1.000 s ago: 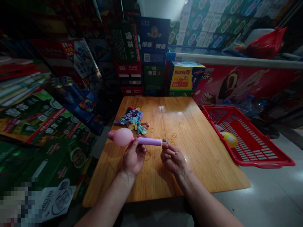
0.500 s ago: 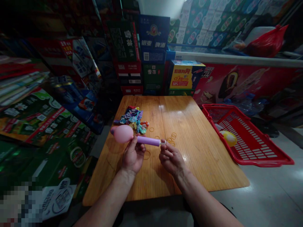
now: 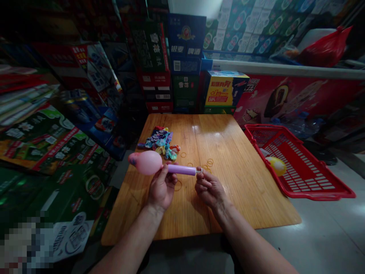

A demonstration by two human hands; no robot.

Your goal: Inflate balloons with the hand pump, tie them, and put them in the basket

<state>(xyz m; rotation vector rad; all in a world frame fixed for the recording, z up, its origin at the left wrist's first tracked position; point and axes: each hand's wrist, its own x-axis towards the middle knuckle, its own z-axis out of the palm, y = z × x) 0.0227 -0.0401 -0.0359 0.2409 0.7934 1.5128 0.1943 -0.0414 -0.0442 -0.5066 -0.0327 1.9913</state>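
A purple hand pump (image 3: 182, 169) lies level between my two hands over the wooden table. My left hand (image 3: 162, 186) is closed round its left end, where the neck of a partly inflated pink balloon (image 3: 149, 163) meets the pump. The balloon's far tip is darker and bunched. My right hand (image 3: 209, 187) grips the white handle (image 3: 199, 171) at the pump's right end, close to the barrel. Behind the balloon lies a pile of limp, colourful balloons (image 3: 161, 140). Several rubber bands (image 3: 210, 162) are scattered on the table around the pump.
The wooden table (image 3: 222, 144) has rounded corners. At its right stands a red basket (image 3: 308, 167) with a yellow and white balloon (image 3: 276, 166) inside. Stacked drink cartons (image 3: 186, 45) rise behind the table, and more cartons (image 3: 68, 190) crowd the left side.
The pink balloon has grown larger and longer. Both hands and the pump have shifted slightly to the right in the view, and the camera view has moved a little.
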